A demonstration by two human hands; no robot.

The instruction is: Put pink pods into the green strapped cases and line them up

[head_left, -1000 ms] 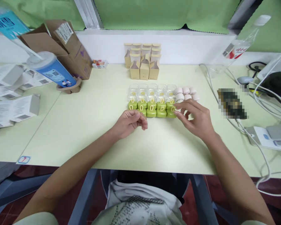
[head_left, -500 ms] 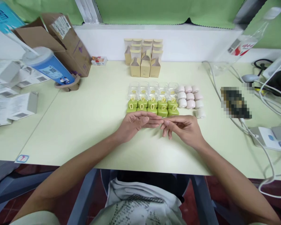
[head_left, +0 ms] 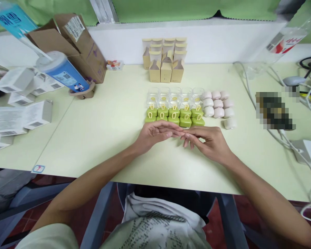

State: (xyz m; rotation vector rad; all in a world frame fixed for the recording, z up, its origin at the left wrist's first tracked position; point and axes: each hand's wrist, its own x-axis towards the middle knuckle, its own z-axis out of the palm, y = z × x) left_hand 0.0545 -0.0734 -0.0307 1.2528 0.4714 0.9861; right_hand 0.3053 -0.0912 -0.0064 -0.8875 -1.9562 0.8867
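My left hand (head_left: 158, 134) is held just in front of the green caps, fingers stretched out together and pointing right, with nothing visible in it. Its fingertips meet my right hand (head_left: 206, 140), whose thumb and forefinger are pinched on them; the other right fingers hang loosely curled. Behind my hands stand two rows of green caps (head_left: 185, 121) with yellow loops, the nearest partly covered by my left fingers. Clear plastic cups (head_left: 175, 95) with yellow marks are lined up beyond the caps. To their right sit several white and pale pink rounded pieces (head_left: 218, 112), one (head_left: 230, 123) slightly apart.
Open cardboard boxes (head_left: 166, 72) are grouped by the wall. At left are white cartons (head_left: 9, 119), a blue canister (head_left: 67, 77) and a brown box (head_left: 89, 55). A plastic bottle (head_left: 285, 43), white cables (head_left: 287, 143) and a blurred-out dark item (head_left: 276, 110) lie right.
The whole view has shifted, so the table things appear further right. My left thumb has straightened alongside the fingers; the hands stay in contact at the fingertips.
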